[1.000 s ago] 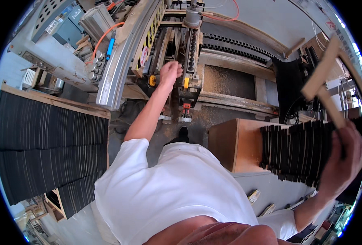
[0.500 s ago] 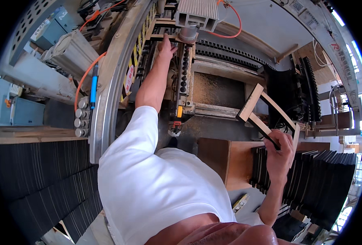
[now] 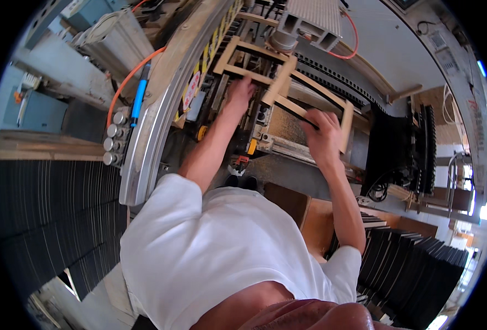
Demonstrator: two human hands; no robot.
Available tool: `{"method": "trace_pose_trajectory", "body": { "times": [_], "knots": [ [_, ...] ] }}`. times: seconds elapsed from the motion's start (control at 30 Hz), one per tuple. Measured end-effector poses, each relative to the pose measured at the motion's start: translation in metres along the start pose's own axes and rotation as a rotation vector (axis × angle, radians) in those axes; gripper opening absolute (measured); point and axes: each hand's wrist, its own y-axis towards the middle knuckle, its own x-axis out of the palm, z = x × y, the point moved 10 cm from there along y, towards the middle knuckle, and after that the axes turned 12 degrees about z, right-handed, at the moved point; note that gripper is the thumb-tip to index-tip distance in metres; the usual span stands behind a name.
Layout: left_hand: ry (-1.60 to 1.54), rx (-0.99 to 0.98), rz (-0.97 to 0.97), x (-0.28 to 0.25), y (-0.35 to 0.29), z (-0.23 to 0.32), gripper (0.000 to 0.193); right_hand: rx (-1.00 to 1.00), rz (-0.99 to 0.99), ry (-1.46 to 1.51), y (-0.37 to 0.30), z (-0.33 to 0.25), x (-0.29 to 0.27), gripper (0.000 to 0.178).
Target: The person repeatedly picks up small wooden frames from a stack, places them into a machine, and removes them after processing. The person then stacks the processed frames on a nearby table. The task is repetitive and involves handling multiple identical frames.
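Observation:
My right hand is closed around the near bar of a rectangular wooden frame, light wood with dark edges. This frame is over the machine bed, its left end close against another frame. That second wooden frame lies tilted at the machine, under the metal cylinder. My left hand is at its near bar, fingers curled and touching it; the fingertips are partly hidden.
A ribbed metal machine head hangs above. A metal rail with a blue tube runs along the left. Dark panels stand stacked at left and right. A black cover is right of the bed.
The frame in my right hand has swung left, over the bed. The other frame has come nearer from beneath the machine head, and my left hand has drawn back and lower with it.

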Motion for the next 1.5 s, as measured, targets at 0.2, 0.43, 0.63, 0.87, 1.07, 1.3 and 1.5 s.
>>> {"method": "trace_pose_trajectory", "body": {
  "times": [0.2, 0.43, 0.63, 0.87, 1.07, 1.3, 1.5],
  "knots": [
    [-0.039, -0.014, -0.34, -0.019, -0.078, 0.006, 0.025, -0.214, 0.018, 0.14, 0.02, -0.015, 0.115, 0.014],
    [-0.237, -0.021, -0.362, -0.023, -0.078, 0.003, 0.024, -0.306, -0.158, 0.1, 0.001, -0.003, 0.155, 0.028],
    [-0.189, 0.099, -0.158, -0.042, -0.09, 0.001, 0.024, -0.313, -0.155, 0.113, 0.016, 0.001, 0.168, 0.023],
    [-0.106, 0.154, -0.048, -0.126, -0.208, 0.002, 0.034, -0.253, -0.213, 0.039, 0.048, 0.013, 0.226, 0.025],
    [-0.047, 0.105, -0.042, -0.209, -0.277, 0.0, 0.033, -0.24, -0.225, -0.053, 0.062, 0.018, 0.251, 0.023],
    [0.018, 0.1, -0.021, -0.279, -0.281, 0.016, 0.035, -0.501, -0.357, -0.512, 0.081, 0.002, 0.28, 0.023],
    [0.064, 0.067, 0.159, -0.346, -0.266, 0.008, 0.032, -0.598, -0.451, -0.778, 0.107, -0.001, 0.306, 0.023]
  ]
}}
